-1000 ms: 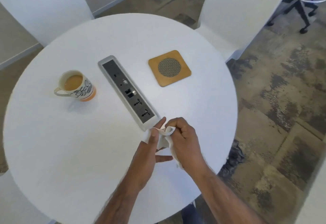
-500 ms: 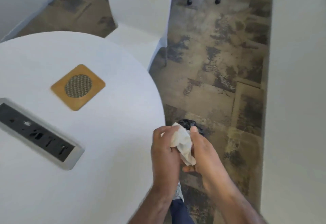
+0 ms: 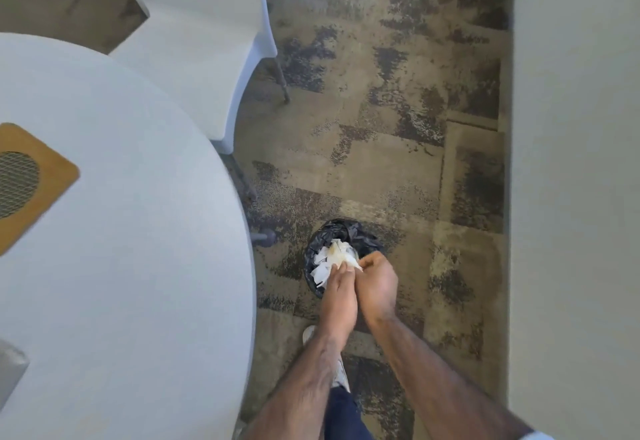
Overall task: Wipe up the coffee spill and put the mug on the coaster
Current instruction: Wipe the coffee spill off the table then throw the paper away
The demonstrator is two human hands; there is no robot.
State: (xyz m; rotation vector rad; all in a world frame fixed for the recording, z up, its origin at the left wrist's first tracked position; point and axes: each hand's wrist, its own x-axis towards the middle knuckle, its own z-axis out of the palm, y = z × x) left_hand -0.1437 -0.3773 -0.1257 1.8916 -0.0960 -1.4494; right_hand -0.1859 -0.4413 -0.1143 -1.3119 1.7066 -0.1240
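Both hands are off the table's right edge, held over a small bin [image 3: 347,229] lined with a black bag on the floor. My left hand [image 3: 338,295] and my right hand [image 3: 378,283] pinch a crumpled, coffee-stained tissue [image 3: 341,255] between their fingertips, just above the bin's opening. The square wooden coaster [image 3: 48,176] with a round mesh centre lies on the white round table [image 3: 138,249] at the far left, with nothing on it. The mug is out of view.
White paper scraps [image 3: 320,271] lie inside the bin. A white chair [image 3: 194,41] stands behind the table. A power socket strip [image 3: 10,368] shows at the table's lower left. A pale wall panel [image 3: 571,197] runs along the right. My shoe [image 3: 341,375] is below the hands.
My view has swung right, away from the table; the mug left the view. Both hands carried the tissue off the table edge and down over the bin.
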